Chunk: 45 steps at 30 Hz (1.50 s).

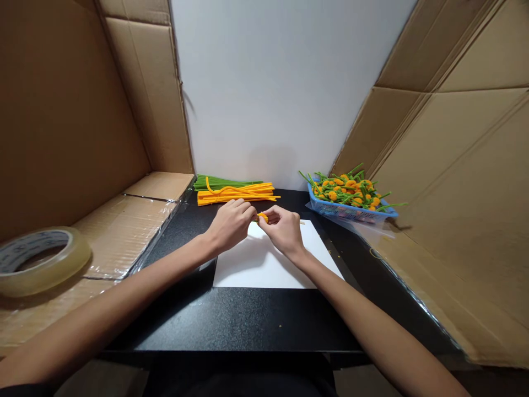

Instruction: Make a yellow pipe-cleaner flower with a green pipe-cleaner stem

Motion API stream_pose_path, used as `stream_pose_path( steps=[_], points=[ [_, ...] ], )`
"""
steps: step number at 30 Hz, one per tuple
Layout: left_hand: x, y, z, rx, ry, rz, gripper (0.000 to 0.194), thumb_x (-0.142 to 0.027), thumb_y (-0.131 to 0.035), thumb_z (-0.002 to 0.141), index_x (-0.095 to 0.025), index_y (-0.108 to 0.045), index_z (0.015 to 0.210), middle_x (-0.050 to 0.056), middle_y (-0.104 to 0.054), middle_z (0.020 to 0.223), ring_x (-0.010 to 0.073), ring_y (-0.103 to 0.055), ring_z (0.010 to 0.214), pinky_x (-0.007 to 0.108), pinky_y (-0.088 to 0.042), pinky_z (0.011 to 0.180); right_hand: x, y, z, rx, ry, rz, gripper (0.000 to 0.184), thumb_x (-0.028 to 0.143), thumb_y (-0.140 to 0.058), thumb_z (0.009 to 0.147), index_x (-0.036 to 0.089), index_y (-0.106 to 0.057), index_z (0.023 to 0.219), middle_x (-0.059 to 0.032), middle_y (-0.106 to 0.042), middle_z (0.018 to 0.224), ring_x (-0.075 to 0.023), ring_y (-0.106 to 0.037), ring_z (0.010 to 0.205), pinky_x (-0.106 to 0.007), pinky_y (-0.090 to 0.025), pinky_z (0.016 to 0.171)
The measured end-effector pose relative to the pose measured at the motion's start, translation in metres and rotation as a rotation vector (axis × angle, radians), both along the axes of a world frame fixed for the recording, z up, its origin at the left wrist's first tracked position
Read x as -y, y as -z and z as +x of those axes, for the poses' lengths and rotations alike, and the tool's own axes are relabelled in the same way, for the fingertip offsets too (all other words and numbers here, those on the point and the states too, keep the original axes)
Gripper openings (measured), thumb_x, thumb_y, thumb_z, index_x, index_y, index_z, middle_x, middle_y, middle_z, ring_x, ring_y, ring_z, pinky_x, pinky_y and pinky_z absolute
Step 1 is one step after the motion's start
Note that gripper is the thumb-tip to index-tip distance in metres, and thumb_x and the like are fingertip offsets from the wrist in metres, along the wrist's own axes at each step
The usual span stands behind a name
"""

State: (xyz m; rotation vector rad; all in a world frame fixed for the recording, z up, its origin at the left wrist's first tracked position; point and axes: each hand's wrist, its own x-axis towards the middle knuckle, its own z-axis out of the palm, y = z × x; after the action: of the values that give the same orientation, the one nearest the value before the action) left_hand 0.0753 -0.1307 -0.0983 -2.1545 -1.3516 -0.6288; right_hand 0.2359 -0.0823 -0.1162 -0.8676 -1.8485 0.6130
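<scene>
Above a white sheet of paper [273, 264], my two hands meet fingertip to fingertip. My right hand [285, 229] pinches a small orange pipe-cleaner flower head [263, 217] between thumb and fingers. My left hand [232, 223] is closed at the flower's left side, its fingertips pressed together there; a trace of green shows beneath them, and its own fingers hide most of what they grip. Just behind the hands lie a bundle of orange pipe cleaners [235, 194] and a bundle of green pipe cleaners [225, 182].
A blue basket [351, 211] full of orange and green pipe-cleaner flowers stands at the back right on clear plastic. A big roll of clear tape [78, 259] lies on cardboard at left. Cardboard walls [463, 182] flank the black table [231, 320], and a white wall is behind.
</scene>
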Motion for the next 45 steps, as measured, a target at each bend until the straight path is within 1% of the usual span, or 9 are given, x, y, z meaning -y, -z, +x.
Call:
stream_pose_path(
  steps=[6,11,18,22,25,28,32,40,45],
  points=[
    [0.000,0.003,0.003,0.057,0.020,-0.060,0.019,-0.011,-0.049,0.090,-0.014,-0.063,0.079,0.006,-0.064,0.076,0.0195,-0.056,0.074,0.030,-0.041,0.065,-0.003,0.004,-0.002,0.015,0.051,-0.007,0.007,0.025,-0.064,0.073,0.019,-0.067,0.074,-0.0037,-0.072,0.072,-0.0195,-0.069,0.065,-0.027,-0.053,0.062],
    [-0.004,0.005,0.001,0.097,0.046,-0.110,0.018,-0.010,-0.049,0.090,-0.015,-0.063,0.079,0.006,-0.063,0.076,0.0191,-0.057,0.075,0.030,-0.040,0.063,-0.007,0.010,-0.005,-0.053,0.013,-0.151,0.010,0.026,-0.064,0.071,0.017,-0.068,0.075,-0.0042,-0.071,0.067,-0.0204,-0.069,0.061,-0.027,-0.053,0.055],
    [-0.004,0.004,-0.002,0.092,0.072,-0.150,0.018,-0.011,-0.048,0.090,-0.015,-0.063,0.080,0.005,-0.063,0.076,0.0178,-0.057,0.073,0.030,-0.041,0.063,-0.009,0.011,-0.006,-0.180,-0.063,-0.329,0.011,0.025,-0.067,0.068,0.015,-0.066,0.072,-0.0049,-0.069,0.062,-0.0218,-0.069,0.058,-0.029,-0.057,0.054],
    [-0.003,0.004,-0.001,0.126,0.027,-0.086,0.013,-0.017,-0.051,0.092,-0.016,-0.062,0.085,0.005,-0.066,0.080,0.0193,-0.057,0.078,0.031,-0.042,0.068,-0.007,0.011,-0.002,-0.200,-0.095,-0.220,0.015,0.029,-0.067,0.074,0.016,-0.066,0.081,-0.0068,-0.072,0.075,-0.0221,-0.072,0.069,-0.031,-0.060,0.065],
    [-0.001,0.003,0.000,0.067,0.009,0.000,0.012,-0.023,-0.055,0.093,-0.015,-0.062,0.089,0.006,-0.067,0.085,0.0225,-0.058,0.085,0.034,-0.043,0.074,-0.003,0.009,0.001,-0.184,-0.099,-0.087,0.016,0.030,-0.066,0.078,0.017,-0.066,0.087,-0.0071,-0.073,0.086,-0.0210,-0.072,0.076,-0.031,-0.061,0.071],
    [0.001,0.002,0.000,0.026,0.033,0.053,0.012,-0.020,-0.052,0.093,-0.015,-0.062,0.088,0.007,-0.067,0.090,0.0228,-0.058,0.091,0.034,-0.044,0.079,0.003,0.006,0.003,-0.142,-0.097,0.022,0.011,0.027,-0.064,0.081,0.019,-0.065,0.088,-0.0053,-0.072,0.087,-0.0194,-0.071,0.076,-0.030,-0.061,0.073],
    [0.003,0.004,0.001,0.053,0.073,0.071,0.017,-0.014,-0.049,0.093,-0.016,-0.063,0.084,0.005,-0.069,0.085,0.0191,-0.060,0.082,0.031,-0.045,0.074,0.008,0.003,0.001,-0.142,-0.071,0.066,0.006,0.025,-0.063,0.081,0.019,-0.063,0.084,-0.0040,-0.072,0.081,-0.0188,-0.071,0.072,-0.029,-0.060,0.071],
    [0.004,0.011,0.001,0.087,0.099,0.197,0.017,-0.012,-0.052,0.091,-0.015,-0.064,0.080,0.004,-0.069,0.074,0.0170,-0.063,0.069,0.028,-0.042,0.061,0.007,0.006,-0.006,-0.227,-0.021,-0.072,0.010,0.026,-0.065,0.076,0.017,-0.062,0.080,-0.0048,-0.071,0.077,-0.0208,-0.072,0.071,-0.030,-0.060,0.067],
    [-0.001,0.016,-0.003,0.228,0.110,0.137,0.012,-0.015,-0.054,0.091,-0.016,-0.063,0.083,0.002,-0.069,0.072,0.0154,-0.063,0.065,0.026,-0.040,0.057,0.000,0.009,-0.007,-0.357,-0.132,-0.255,0.021,0.032,-0.070,0.073,0.015,-0.062,0.082,-0.0058,-0.071,0.077,-0.0225,-0.072,0.072,-0.035,-0.062,0.070]
  ],
)
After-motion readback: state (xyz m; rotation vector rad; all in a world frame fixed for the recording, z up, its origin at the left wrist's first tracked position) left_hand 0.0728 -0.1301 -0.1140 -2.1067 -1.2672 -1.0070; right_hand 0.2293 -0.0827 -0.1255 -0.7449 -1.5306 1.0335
